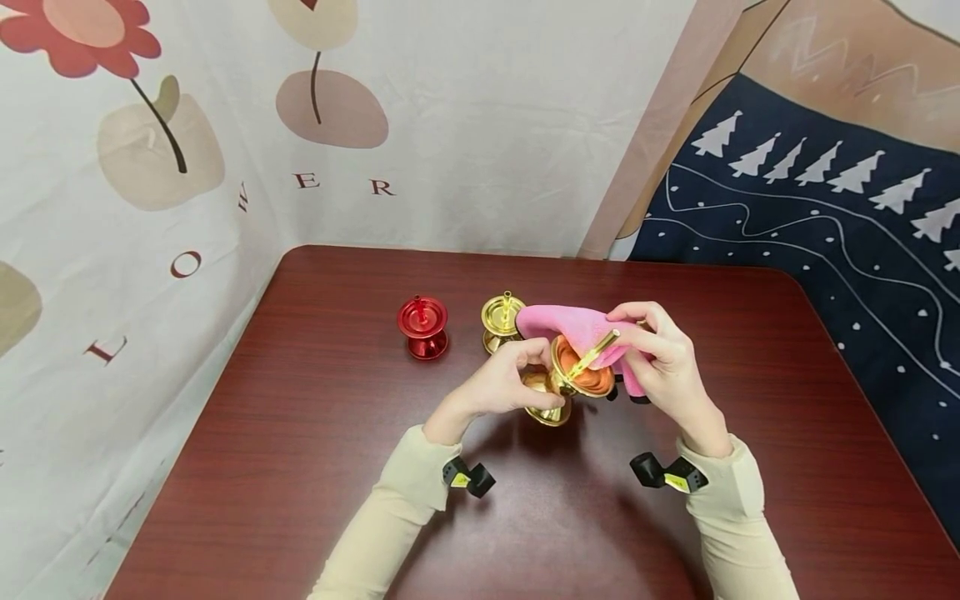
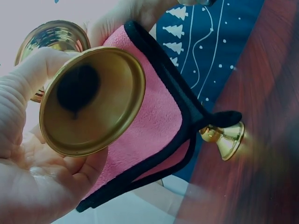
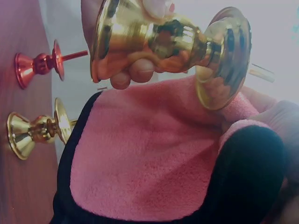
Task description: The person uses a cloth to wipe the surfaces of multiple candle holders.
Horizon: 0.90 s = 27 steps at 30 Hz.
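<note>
My left hand (image 1: 498,382) grips a shiny gold candle holder (image 1: 546,414) by its stem and base, tilted with its dish and spike toward the right. The hollow underside of its base (image 2: 117,112) faces the left wrist camera. My right hand (image 1: 671,367) pinches a pink cloth (image 1: 558,321) with black edging, its fingers by the dish. A fold of the cloth lies at the dish and spike; the rest hangs down behind the holder. Whether the right fingertips touch the metal, I cannot tell.
A second gold candle holder (image 1: 501,317) stands upright on the brown table (image 1: 315,417), just behind the left hand and partly covered by it. To its left stands a red candle holder (image 1: 422,321). Printed curtains (image 1: 487,125) hang behind the table.
</note>
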### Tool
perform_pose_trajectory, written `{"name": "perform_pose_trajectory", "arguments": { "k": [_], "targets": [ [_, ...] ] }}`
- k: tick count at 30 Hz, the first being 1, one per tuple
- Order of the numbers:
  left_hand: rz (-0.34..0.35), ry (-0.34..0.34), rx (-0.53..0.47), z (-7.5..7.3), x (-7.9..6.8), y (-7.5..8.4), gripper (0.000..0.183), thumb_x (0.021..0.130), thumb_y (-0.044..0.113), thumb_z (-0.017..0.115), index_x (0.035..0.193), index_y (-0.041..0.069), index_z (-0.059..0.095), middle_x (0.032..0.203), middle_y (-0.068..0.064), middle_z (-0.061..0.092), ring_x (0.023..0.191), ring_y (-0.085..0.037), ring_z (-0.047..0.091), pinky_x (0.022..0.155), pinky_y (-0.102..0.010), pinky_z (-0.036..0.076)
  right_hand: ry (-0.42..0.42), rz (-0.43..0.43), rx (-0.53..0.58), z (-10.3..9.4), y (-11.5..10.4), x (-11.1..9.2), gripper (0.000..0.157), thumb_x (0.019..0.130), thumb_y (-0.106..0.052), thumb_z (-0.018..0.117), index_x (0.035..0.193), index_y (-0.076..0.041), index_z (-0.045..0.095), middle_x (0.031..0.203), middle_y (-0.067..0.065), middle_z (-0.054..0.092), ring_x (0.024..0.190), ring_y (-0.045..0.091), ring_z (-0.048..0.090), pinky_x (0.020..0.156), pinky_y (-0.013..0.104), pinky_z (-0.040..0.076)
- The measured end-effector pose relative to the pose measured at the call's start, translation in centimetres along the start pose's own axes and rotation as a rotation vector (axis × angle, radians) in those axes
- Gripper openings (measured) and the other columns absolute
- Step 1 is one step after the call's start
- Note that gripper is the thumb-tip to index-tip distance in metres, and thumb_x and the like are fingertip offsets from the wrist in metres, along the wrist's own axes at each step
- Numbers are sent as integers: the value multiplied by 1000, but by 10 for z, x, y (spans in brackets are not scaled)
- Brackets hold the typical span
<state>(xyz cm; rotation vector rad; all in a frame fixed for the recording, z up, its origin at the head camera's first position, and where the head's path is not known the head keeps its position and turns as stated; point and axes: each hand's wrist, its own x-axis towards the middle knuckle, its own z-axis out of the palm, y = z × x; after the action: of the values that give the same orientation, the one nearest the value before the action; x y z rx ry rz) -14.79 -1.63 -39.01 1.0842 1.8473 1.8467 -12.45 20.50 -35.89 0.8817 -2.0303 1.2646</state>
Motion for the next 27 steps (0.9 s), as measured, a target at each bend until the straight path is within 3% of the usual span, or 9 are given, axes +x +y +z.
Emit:
{"name": "perform_pose_trajectory", "arguments": {
  "k": [2, 4, 6, 13, 19, 24, 27],
  "targets": [
    [-3, -16, -30, 1, 1, -1, 27, 68, -11, 71, 79, -1, 48, 74, 2, 56, 70, -6, 51, 64, -20, 42, 6, 2, 35, 1, 2, 0, 7, 84, 1, 64, 88, 1, 70, 99, 22, 57, 87, 15, 52, 65, 14, 42],
    [-3, -32, -64, 1, 1, -2, 27, 68, -13, 70, 79, -3, 48, 75, 1, 57, 71, -6, 51, 65, -20, 43, 14, -7, 68, 2, 6, 0, 19, 89, -17, 63, 87, 1, 70, 98, 23, 57, 89, 15, 53, 67, 15, 43],
    [-4, -44, -75, 2, 2, -2, 26, 68, -14, 70, 79, -4, 49, 76, -2, 60, 71, -6, 52, 67, -20, 44, 15, -27, 88, 4, 8, 1, 28, 90, -26, 61, 85, 0, 70, 97, 25, 56, 92, 16, 52, 70, 16, 43],
    [-29, -100, -85, 2, 4, -2, 26, 68, -14, 70, 90, -11, 55, 82, -18, 65, 74, -6, 56, 71, -23, 46, 4, -132, 154, 10, -3, 14, 24, 91, -17, 60, 76, 1, 66, 89, 29, 53, 93, 19, 53, 79, 21, 42],
    [-44, -135, -100, 3, 5, 0, 31, 69, -15, 70, 97, -14, 55, 85, -21, 66, 77, -5, 59, 75, -24, 48, -7, -155, 197, 12, -10, 20, 22, 91, -14, 59, 75, 1, 66, 89, 27, 54, 92, 18, 54, 78, 20, 42],
    [-13, -46, -75, 4, 4, -2, 25, 68, -15, 70, 83, -7, 53, 79, -15, 64, 73, -6, 56, 69, -22, 46, -13, -94, 119, 8, 4, 11, 22, 88, -18, 62, 82, 2, 68, 92, 29, 54, 91, 17, 53, 75, 19, 42],
    [2, 27, -39, 3, 3, -4, 25, 68, -12, 71, 79, -4, 50, 77, -11, 62, 72, -7, 54, 67, -21, 44, -10, -23, 46, 6, 10, 5, 4, 83, 0, 66, 85, 2, 69, 95, 26, 56, 89, 13, 52, 72, 16, 42]
  ]
}}
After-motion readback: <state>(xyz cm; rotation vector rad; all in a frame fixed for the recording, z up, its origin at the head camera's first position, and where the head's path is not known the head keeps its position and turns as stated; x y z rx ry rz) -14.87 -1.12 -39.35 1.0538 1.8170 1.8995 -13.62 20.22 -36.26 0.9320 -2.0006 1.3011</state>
